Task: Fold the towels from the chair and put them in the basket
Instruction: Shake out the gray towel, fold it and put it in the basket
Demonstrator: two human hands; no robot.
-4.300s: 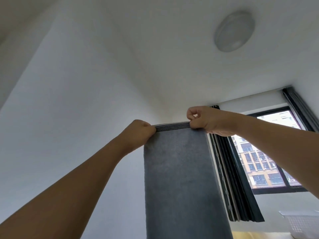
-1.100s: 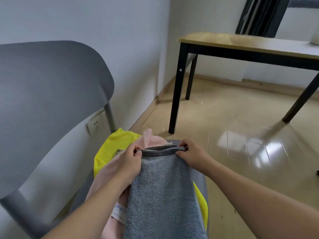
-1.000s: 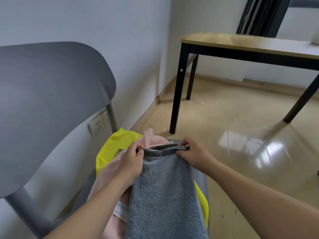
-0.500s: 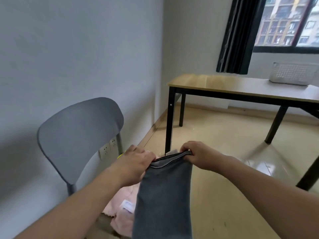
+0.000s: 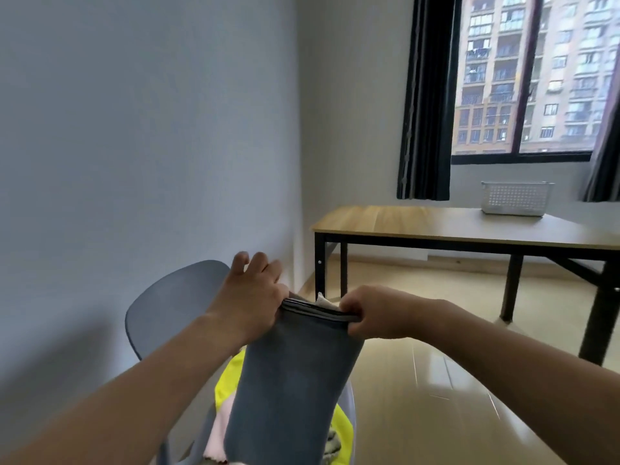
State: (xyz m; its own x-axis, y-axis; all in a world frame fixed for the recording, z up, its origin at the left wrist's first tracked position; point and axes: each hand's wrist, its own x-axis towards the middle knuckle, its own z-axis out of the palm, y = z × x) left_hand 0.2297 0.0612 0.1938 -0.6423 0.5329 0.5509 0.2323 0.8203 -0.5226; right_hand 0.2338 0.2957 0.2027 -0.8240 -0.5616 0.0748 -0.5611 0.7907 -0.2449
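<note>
One grey towel [image 5: 295, 374] is in hand, hanging in a narrow folded strip above the chair [image 5: 167, 307]. The right hand [image 5: 379, 313] is clenched on the right end of its striped top edge. The left hand [image 5: 250, 297] pinches the left end between thumb and palm side, while its other fingers [image 5: 258, 260] are spread loose and lifted clear of the cloth. Beneath the hanging strip, on the chair seat, lie a yellow towel [image 5: 228, 380] and a pink towel [image 5: 219, 427], both unfolded and bunched, with a scrap of greenish cloth [image 5: 332, 448] at the lower edge whose nature I cannot tell. The white basket [image 5: 515, 203] stands well apart on the far end of the wooden table [image 5: 402, 219] by the window; nothing shows above its rim, though its inside is hidden from here. By my judgement the task is early: this towel is only partly folded and not yet carried over, and at least two more wait on the chair
</note>
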